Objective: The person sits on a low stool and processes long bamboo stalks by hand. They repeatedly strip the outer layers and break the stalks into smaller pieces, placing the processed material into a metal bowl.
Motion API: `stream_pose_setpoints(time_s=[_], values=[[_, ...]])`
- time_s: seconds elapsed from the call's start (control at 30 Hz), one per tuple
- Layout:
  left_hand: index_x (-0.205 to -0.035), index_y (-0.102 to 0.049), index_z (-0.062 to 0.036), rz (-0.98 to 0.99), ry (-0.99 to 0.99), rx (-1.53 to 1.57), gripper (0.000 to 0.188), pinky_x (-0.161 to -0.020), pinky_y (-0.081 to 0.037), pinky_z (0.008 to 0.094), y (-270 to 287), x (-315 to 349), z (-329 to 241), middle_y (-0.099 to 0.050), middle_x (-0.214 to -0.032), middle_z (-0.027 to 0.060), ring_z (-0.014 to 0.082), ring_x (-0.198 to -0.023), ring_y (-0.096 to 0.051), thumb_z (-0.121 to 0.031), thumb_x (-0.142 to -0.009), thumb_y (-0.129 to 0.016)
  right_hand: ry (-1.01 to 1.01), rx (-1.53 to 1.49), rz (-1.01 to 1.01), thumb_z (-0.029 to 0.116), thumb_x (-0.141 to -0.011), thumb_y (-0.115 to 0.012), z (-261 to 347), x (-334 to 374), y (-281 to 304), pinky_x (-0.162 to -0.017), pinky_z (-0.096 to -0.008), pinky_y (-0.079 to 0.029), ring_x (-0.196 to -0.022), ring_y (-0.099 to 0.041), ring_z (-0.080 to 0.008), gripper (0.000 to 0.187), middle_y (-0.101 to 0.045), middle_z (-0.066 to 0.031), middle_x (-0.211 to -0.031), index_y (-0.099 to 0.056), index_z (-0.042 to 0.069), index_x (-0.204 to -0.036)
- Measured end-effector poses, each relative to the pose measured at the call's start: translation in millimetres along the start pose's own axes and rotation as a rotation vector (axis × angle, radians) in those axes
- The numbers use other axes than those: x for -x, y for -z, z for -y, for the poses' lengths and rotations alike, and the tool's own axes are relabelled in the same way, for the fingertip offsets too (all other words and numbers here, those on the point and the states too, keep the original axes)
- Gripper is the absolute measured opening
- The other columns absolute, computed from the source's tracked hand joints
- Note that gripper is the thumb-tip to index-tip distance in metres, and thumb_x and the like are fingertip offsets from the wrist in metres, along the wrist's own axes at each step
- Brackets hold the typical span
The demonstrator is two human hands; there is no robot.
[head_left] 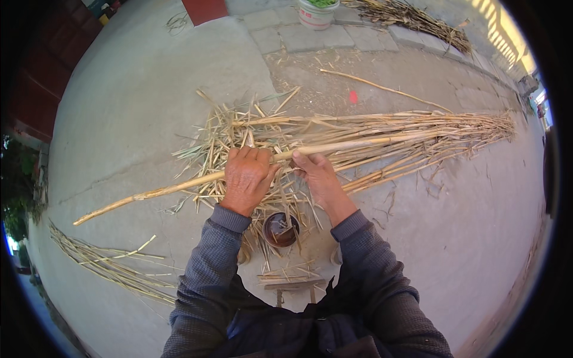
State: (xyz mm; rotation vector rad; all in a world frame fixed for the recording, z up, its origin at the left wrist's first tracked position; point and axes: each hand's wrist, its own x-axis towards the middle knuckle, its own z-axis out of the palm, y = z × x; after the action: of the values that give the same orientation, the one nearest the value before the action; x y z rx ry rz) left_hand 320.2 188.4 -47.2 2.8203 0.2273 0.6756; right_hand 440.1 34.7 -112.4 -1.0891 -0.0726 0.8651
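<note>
A long pale dry stalk [179,187] lies slantwise across my front, its thin end out at the left. Wrapped round its middle is my left hand [248,179], knuckles up. Close by on the right, my right hand [321,182] pinches the same stalk between thumb and fingers. Under both hands spreads a heap of peeled leaves and husk strips [221,134]. A bundle of dry stalks [441,128] stretches from the heap toward the right. Below my hands stands a small dark bowl [280,240], with strips hanging down across it.
Thinner stalks [113,268] lie in a bunch at the lower left. One loose stalk [385,88] and a red scrap [353,96] rest farther off. A white plant pot [318,17] and another stalk pile [418,22] are at the back. Near my legs is a wooden stool edge [295,286].
</note>
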Motion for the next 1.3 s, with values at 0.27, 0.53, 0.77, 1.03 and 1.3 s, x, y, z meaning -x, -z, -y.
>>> stream_pose_setpoints(time_s=[0.27,0.53,0.77,1.03,1.3], values=[[-0.096,-0.075,-0.0085,0.055,0.076,0.113,0.025,-0.076,-0.043,0.0417,18,-4,9,-0.073,-0.083,0.0076,0.0288,-0.081,-0.069,-0.028,-0.082,-0.084,0.047,0.703,0.356,0.021,-0.100,-0.073,-9,7,12,-0.077,-0.0318,-0.055,-0.089,-0.066,-0.0119,0.021,-0.073,-0.0033,-0.093,-0.073,0.002,-0.107],[-0.089,-0.074,-0.0080,0.054,0.156,0.154,0.023,-0.077,-0.044,0.0405,32,1,30,-0.072,-0.081,0.0087,0.0288,-0.080,-0.069,-0.025,-0.079,-0.086,0.175,0.998,0.284,0.024,-0.097,-0.075,-16,9,34,-0.080,-0.0359,-0.056,-0.100,-0.070,-0.0232,0.031,-0.074,-0.0110,-0.112,-0.068,0.001,-0.116],[-0.085,-0.073,-0.0070,0.100,0.118,0.171,0.021,-0.066,-0.049,0.0387,39,0,35,-0.070,-0.075,0.0105,0.0286,-0.070,-0.068,-0.019,-0.077,-0.087,-0.063,-0.355,-0.032,0.024,-0.102,-0.070,17,-10,53,-0.075,-0.0319,-0.056,-0.101,-0.069,-0.0179,0.029,-0.074,-0.0119,-0.117,-0.067,0.004,-0.122],[-0.086,-0.071,-0.0079,0.184,0.320,0.274,0.025,-0.073,-0.047,0.0386,72,9,54,-0.071,-0.074,0.0070,0.0271,-0.070,-0.067,-0.022,-0.075,-0.089,0.059,-0.408,-0.135,0.025,-0.103,-0.069,58,-14,119,-0.076,-0.0286,-0.058,-0.097,-0.069,-0.0147,0.022,-0.074,-0.0075,-0.118,-0.069,0.007,-0.116],[-0.098,-0.075,-0.0080,0.011,-0.038,-0.040,0.024,-0.079,-0.043,0.0424,42,-5,19,-0.073,-0.085,0.0054,0.0272,-0.083,-0.066,-0.021,-0.080,-0.084,0.093,-0.145,-0.260,0.029,-0.102,-0.073,50,-12,91,-0.069,-0.0271,-0.058,-0.084,-0.073,-0.0196,0.025,-0.075,-0.0108,-0.098,-0.065,0.005,-0.105]])
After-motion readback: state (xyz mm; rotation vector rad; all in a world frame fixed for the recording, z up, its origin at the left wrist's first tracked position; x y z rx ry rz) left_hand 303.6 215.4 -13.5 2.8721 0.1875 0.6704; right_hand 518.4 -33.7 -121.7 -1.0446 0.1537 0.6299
